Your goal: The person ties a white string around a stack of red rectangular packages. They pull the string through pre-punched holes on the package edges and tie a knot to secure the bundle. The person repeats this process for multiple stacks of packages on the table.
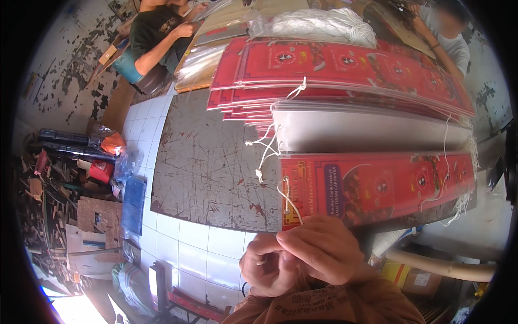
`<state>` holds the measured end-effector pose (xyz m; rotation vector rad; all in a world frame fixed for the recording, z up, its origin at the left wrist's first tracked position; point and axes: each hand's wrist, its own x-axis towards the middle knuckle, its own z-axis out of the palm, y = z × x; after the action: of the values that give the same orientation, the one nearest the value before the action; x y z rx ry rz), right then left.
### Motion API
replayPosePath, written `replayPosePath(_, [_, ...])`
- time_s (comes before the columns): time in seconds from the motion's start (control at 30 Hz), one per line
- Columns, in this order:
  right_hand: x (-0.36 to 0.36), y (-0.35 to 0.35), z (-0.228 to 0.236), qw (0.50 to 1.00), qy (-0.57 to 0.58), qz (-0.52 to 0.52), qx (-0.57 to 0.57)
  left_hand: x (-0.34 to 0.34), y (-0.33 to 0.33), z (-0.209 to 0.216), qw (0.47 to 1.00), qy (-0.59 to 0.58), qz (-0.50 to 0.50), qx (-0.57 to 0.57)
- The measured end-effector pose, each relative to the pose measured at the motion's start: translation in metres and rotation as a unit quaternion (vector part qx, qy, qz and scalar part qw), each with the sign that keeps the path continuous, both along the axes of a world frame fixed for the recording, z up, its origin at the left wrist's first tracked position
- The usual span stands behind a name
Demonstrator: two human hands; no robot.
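A long red printed banner strip (377, 186) in clear plastic lies at the table's near right. From its left end a white string (290, 198) runs down into my hands. My left hand (268, 264) is closed, its fingertips pinched on the string. Against it, my right hand (326, 249) is also closed, with thumb and fingers meeting at the same spot. My fingers hide the string's end. Beyond this strip, a strip with its pale back up (372, 129) has knotted white strings (261, 144) at its left end. Behind it lies a stack of red strips (324, 65).
The scratched grey tabletop (210, 162) extends left of the strips. A bundle of white string (324, 26) lies at the back. One person (156, 43) sits at the far left, another (445, 38) at the far right. Scrap wood (97, 224) is piled on the floor at left.
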<state>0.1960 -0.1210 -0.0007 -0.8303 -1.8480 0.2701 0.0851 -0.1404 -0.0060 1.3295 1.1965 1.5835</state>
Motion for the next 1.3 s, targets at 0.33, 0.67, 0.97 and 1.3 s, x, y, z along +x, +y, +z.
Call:
replayPosePath(0.33, [-0.024,-0.013,-0.015,0.987,0.148,-0.053,0.019,-0.012,-0.016,-0.043,0.990,0.070,-0.001,0.121])
replayPosePath(0.67, [-0.036,-0.010,-0.019,0.977,0.196,-0.081,0.019,0.006,-0.011,-0.033,0.992,-0.081,-0.006,0.102])
replayPosePath(0.97, [-0.027,-0.013,-0.017,0.979,0.198,-0.051,0.015,0.005,-0.011,-0.033,0.989,-0.046,-0.011,0.142])
replayPosePath(1.3, [-0.014,-0.014,-0.007,0.989,0.001,-0.078,0.123,-0.018,-0.003,-0.024,0.998,-0.023,0.021,0.049])
